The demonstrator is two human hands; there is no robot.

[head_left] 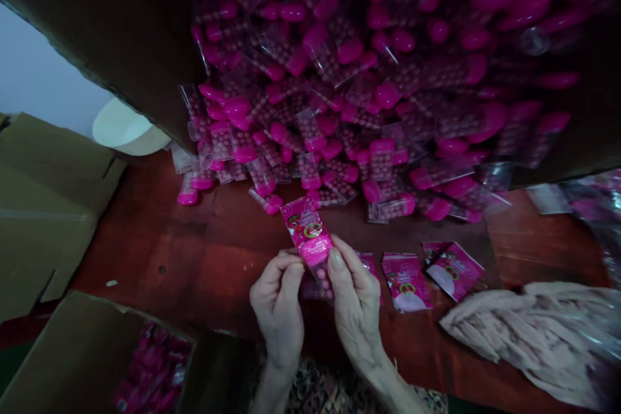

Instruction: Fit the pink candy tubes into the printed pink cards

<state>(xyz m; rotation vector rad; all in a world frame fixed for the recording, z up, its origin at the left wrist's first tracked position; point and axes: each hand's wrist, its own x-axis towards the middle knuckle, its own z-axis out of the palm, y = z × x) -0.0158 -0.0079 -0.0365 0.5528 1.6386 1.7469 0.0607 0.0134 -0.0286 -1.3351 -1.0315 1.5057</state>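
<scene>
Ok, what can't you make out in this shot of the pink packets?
Printed pink packet: head view; print too small to read, partly hidden by left hand and right hand.
Pink packets in brown cardboard box: head view; bottom edge cuts them off.
Heap of clear pink-capped tubes: head view; top edge cuts it off.

1. Small indoor hand-packing spot, more like a room in a home than a factory floor.
2. Scuffed reddish-brown wooden tabletop as the only visible work surface.
3. Bulk heap of pink-capped bead-filled tubes in clear sleeves, spread loosely over the table, a sign of small-batch packing.
4. Flat printed pink packets in a loose row on the wood.
5. Open cardboard cartons at the table's edge, one with pink packed goods inside.
6. Crumpled pale wrapping in a pile on the tabletop.
7. Plain pale wall beyond the cartons, with no machinery or conveyors among the visible furnishings.
</scene>
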